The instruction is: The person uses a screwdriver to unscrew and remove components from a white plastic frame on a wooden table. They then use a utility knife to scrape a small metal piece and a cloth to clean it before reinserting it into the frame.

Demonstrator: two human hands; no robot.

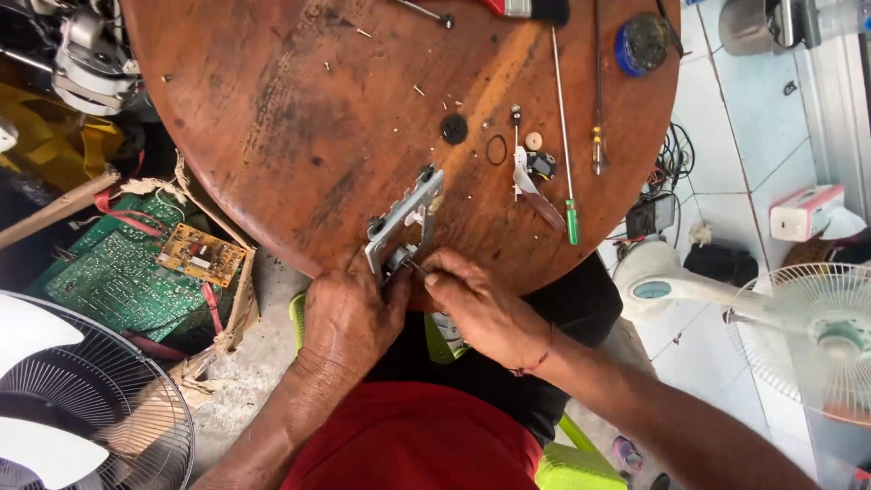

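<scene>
Green circuit boards (122, 281) lie in a torn box on the floor, out of the way of the round wooden desk (299, 118). At its near edge the left hand (349, 322) has its grip clamped on a grey metal bracket (402, 222), pinning it steady, while the right hand (481, 313) pinches a thin tool (415, 266) against it. Farther right, screwdrivers (567, 145) and a rubber ring (496, 150) lie within reach.

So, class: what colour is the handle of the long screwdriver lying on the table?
Green, seen in the head view: screwdriver.
</scene>
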